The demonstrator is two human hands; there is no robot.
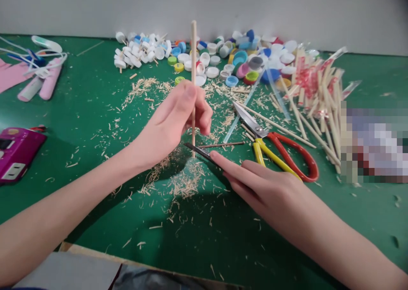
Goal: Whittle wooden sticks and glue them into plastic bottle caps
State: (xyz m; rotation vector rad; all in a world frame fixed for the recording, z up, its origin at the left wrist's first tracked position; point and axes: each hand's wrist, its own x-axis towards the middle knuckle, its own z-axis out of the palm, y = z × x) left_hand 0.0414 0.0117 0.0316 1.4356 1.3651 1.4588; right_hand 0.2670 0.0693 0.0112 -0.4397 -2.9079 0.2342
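Note:
Upright over the middle of the table, a wooden chopstick is gripped by my left hand, the thumb pressed along it. The stick's lower end points down at the tabletop among pale shavings. My right hand is closed around a dark, narrow blade like a craft knife, its forefinger laid along the back. The blade's tip crosses the stick near the lower end; its handle is hidden in the hand. Just beyond my right hand lie scissors with red and yellow handles.
Bottle caps in many colours are heaped along the wall. White caps on short sticks lie at their left. Wrapped chopsticks pile up at right. Glue guns and a purple power box sit on the left of the green table.

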